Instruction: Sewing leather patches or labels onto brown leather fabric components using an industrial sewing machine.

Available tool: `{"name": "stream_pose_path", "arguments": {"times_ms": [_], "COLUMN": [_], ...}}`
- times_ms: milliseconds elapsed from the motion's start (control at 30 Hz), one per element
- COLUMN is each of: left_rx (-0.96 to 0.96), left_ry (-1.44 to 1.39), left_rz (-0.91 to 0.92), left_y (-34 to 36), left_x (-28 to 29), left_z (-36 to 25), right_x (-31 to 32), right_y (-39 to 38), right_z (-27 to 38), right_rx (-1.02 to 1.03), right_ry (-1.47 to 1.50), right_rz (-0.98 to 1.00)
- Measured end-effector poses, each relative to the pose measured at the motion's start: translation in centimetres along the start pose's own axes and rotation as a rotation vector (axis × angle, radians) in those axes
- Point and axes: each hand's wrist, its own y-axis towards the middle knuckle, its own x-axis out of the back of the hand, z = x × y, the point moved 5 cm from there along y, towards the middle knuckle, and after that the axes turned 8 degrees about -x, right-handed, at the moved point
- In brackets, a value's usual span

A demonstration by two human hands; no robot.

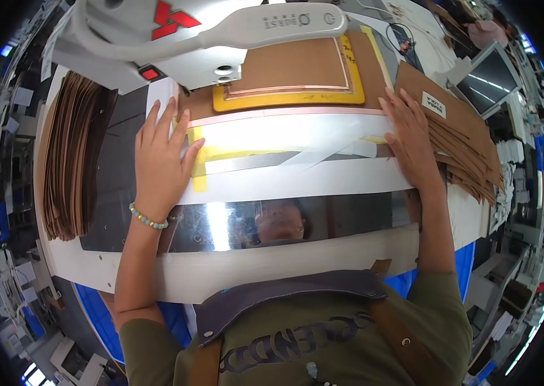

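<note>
My left hand (159,157) and right hand (412,138) lie open by either end of the brown panel (370,71), seemingly laid in place under the yellow frame (288,100); whether it's finished I can't tell, with brown stacks (69,161) flanking it

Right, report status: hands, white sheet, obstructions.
Left hand open at left end of white sheet, right hand open at right. Sheet flat, yellow-taped. White machine head partly hides yellow frame.
</note>
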Motion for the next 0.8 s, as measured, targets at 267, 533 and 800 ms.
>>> {"name": "stream_pose_path", "arguments": {"times_ms": [267, 533, 800], "left_rx": [0.021, 0.017, -0.021], "left_ry": [-0.025, -0.076, -0.16], "left_rz": [0.009, -0.023, -0.023], "left_y": [-0.06, -0.08, -0.53], "left_x": [0.46, 0.27, 0.42], "left_z": [-0.39, -0.4, 0.14], "right_x": [-0.25, -0.2, -0.21], "right_y": [-0.18, -0.29, -0.1], "right_z": [-0.26, -0.01, 0.08], "right_rx": [0.015, 0.008, 0.046], "right_ry": [-0.097, -0.1, -0.11], "right_rz": [0.024, 0.009, -0.018]}}
